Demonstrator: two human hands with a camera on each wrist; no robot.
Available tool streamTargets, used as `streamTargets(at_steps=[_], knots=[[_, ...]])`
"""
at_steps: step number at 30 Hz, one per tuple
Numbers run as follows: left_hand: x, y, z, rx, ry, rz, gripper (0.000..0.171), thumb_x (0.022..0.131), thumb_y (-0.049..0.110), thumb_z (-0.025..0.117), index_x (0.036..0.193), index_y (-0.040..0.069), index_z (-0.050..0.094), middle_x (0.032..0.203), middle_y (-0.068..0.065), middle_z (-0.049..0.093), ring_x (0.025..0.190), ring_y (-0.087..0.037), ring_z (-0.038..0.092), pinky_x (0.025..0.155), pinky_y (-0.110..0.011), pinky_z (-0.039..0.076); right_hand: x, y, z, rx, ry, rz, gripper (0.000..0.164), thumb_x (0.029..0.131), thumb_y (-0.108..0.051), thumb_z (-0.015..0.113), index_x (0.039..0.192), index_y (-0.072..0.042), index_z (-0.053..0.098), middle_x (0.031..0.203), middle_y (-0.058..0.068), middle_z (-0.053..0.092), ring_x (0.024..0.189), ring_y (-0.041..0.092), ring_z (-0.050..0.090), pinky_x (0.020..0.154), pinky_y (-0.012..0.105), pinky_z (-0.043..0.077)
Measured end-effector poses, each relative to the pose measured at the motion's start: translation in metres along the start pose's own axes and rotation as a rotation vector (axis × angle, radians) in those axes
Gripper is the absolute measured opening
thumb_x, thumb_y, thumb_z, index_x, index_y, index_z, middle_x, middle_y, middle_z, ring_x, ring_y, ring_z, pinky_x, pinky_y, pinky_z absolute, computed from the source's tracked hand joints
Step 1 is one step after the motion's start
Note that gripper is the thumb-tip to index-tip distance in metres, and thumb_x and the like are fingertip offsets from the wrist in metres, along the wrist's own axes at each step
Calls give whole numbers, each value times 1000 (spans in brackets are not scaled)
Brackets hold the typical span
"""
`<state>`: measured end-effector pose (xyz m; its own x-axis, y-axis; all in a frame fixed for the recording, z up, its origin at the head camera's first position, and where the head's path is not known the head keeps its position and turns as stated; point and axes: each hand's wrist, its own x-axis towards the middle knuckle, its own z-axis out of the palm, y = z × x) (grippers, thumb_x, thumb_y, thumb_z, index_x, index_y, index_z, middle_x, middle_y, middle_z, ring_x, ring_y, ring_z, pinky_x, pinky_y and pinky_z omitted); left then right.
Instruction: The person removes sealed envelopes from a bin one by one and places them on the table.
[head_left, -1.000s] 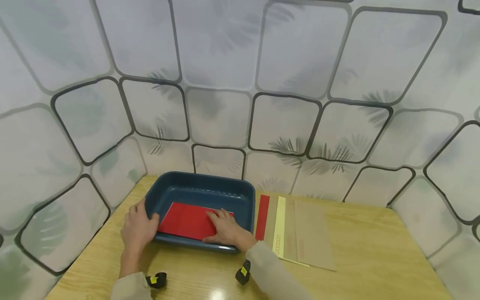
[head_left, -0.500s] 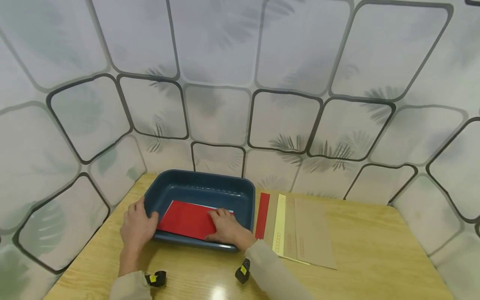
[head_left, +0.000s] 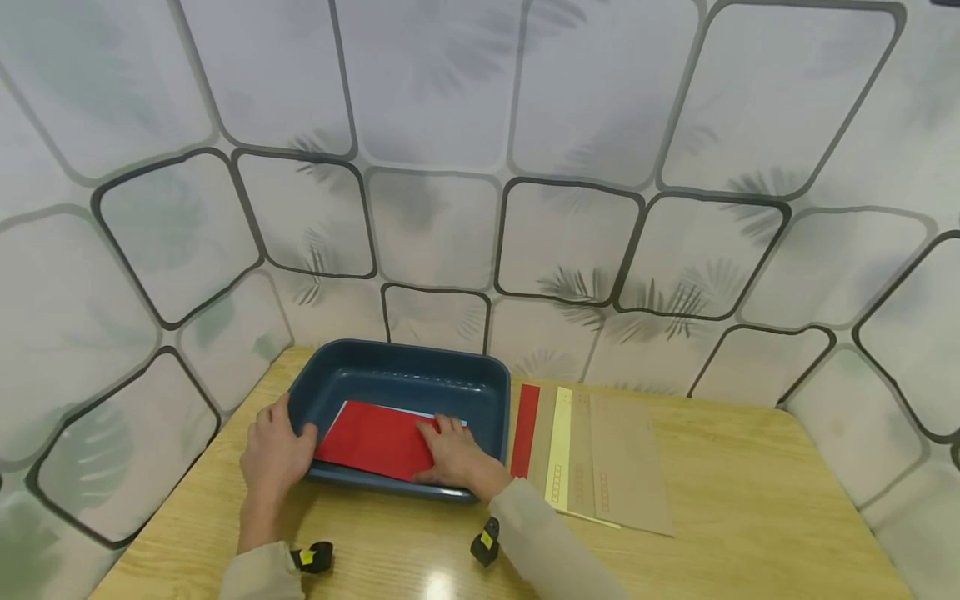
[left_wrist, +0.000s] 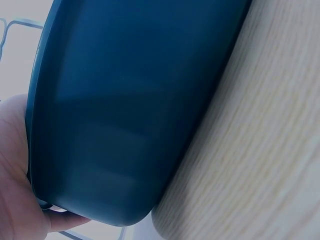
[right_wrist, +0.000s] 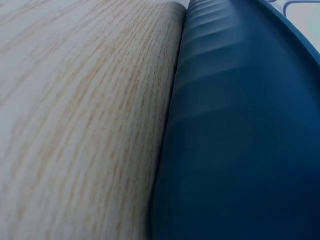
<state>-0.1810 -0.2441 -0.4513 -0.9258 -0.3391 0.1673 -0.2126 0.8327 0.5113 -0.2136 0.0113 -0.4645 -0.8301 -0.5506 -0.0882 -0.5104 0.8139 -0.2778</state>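
A red envelope (head_left: pixel 378 442) lies flat in the front of a dark blue plastic basin (head_left: pixel 420 358), with a thin pale blue edge showing along its far side. My left hand (head_left: pixel 273 446) grips the basin's front left corner, thumb over the rim. In the left wrist view that hand (left_wrist: pixel 17 185) reaches round the basin's wall (left_wrist: pixel 115 110). My right hand (head_left: pixel 457 454) rests on the envelope's right end, its fingers spread over it. The right wrist view shows only the basin's outer wall (right_wrist: pixel 240 130) and the table, the hand itself out of sight.
Right of the basin, several envelopes overlap in a row: a red one (head_left: pixel 525 429), a yellow one (head_left: pixel 559 450) and brown ones (head_left: pixel 626 467). They lie on a wooden table (head_left: pixel 750 492) whose back edge meets a patterned wall (head_left: pixel 570 242).
The right hand's fingers have shifted very slightly to the right on the red envelope. The left hand and basin stay in place; the view has tipped a little.
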Motion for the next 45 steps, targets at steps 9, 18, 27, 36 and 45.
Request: streamTargets(at_steps=[9, 18, 27, 36, 45], knots=[[-1, 1, -2, -12, -2, 12, 63, 86, 23, 46, 139, -4, 25, 133, -34, 32, 115, -50, 33, 81, -71, 36, 0, 1, 0, -21, 34, 11, 88, 67, -54, 72, 136, -13, 36, 135, 16, 38, 125, 35, 28, 101, 50, 33], [-1, 0, -1, -17, 10, 17, 63, 86, 24, 47, 139, -4, 26, 132, -34, 33, 115, -49, 34, 82, -71, 35, 1, 0, -2, -37, 89, 32, 88, 61, -54, 77, 129, -12, 40, 119, 13, 41, 112, 28, 35, 96, 44, 37], [-3, 0, -1, -12, 0, 6, 63, 86, 23, 47, 139, -4, 25, 133, -34, 33, 115, -49, 34, 82, -72, 35, 1, 0, -2, -46, 164, 54, 93, 52, -54, 80, 127, -13, 44, 106, 8, 44, 95, 21, 38, 78, 37, 43], [-2, 0, -1, -23, -1, 17, 63, 87, 24, 47, 139, -4, 25, 133, -35, 33, 115, -50, 33, 82, -72, 35, 2, 1, -3, -49, 185, 79, 64, 78, -41, 67, 125, -2, 46, 111, 13, 45, 96, 25, 41, 83, 39, 45], [-1, -2, -1, -26, 2, 29, 63, 87, 24, 46, 140, -3, 25, 133, -35, 33, 115, -50, 33, 80, -72, 36, 2, 1, -5, 47, 388, -4, 25, 89, -22, 53, 108, -7, 60, 98, 9, 52, 87, 21, 44, 74, 36, 47]])
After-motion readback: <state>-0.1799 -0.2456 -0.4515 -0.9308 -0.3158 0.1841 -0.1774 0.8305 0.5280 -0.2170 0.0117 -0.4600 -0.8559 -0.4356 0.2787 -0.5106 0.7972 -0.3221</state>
